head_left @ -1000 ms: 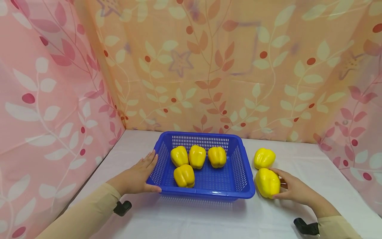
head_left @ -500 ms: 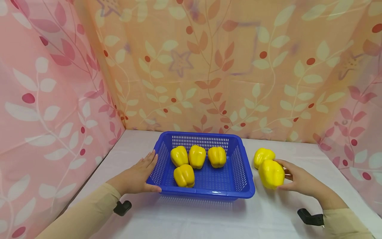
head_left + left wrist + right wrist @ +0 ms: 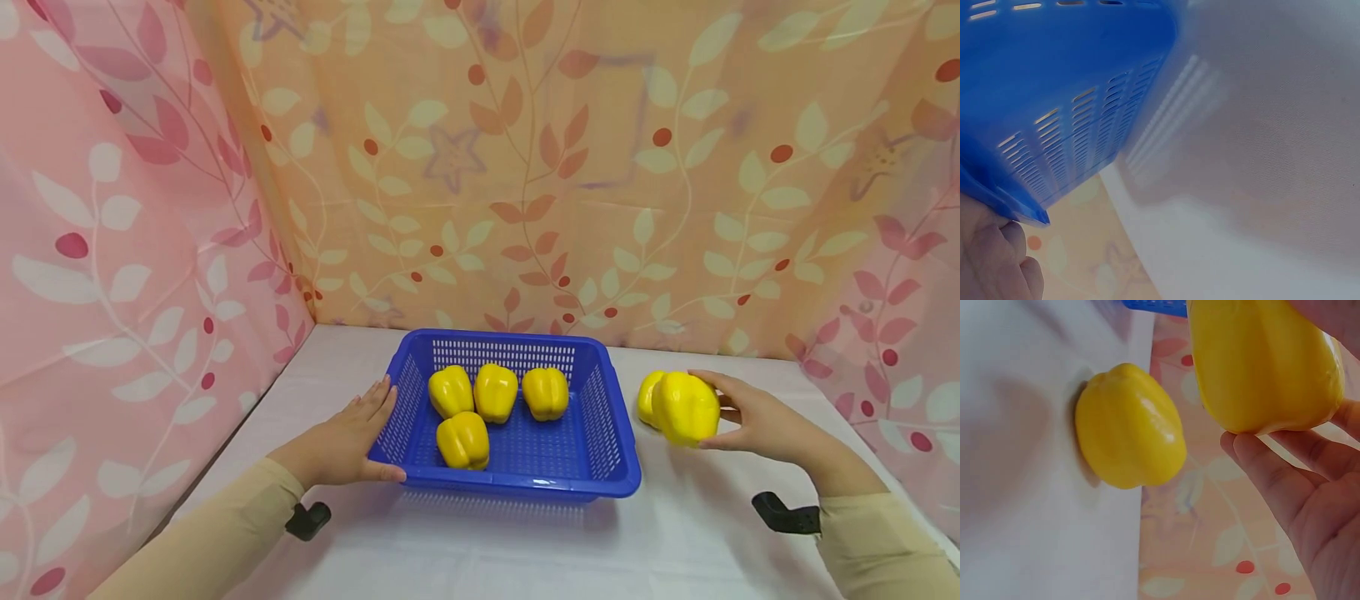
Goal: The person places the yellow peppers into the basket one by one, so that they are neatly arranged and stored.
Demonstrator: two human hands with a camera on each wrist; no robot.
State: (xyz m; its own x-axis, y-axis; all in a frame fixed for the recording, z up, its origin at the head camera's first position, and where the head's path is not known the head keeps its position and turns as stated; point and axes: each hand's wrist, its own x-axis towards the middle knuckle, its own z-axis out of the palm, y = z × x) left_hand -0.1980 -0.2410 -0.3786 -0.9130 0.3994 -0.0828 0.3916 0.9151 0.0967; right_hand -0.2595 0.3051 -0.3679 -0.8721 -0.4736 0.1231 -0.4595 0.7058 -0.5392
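My right hand [image 3: 761, 423] holds a yellow bell pepper [image 3: 684, 408] above the white table, thumb and fingers around it. Behind it another yellow bell pepper [image 3: 651, 395] is partly hidden in the head view; the right wrist view shows that second pepper [image 3: 1130, 428] standing on the table, apart from the held pepper [image 3: 1263, 362]. At the left stands a blue perforated plastic basket [image 3: 525, 482] with several yellow bell peppers [image 3: 462, 440] inside. My left hand [image 3: 341, 442] rests against its near left corner, fingers extended along the left side and thumb at the front rim.
A white cloth [image 3: 465, 550] covers the table. Patterned curtains [image 3: 525, 167] enclose it at the back and both sides. The basket's right wall [image 3: 611, 417] stands between the inside peppers and the right-hand ones.
My right hand has lifted the nearer bell pepper off the table and moved it up and slightly right, so it overlaps the other pepper. The left hand and basket stay put.
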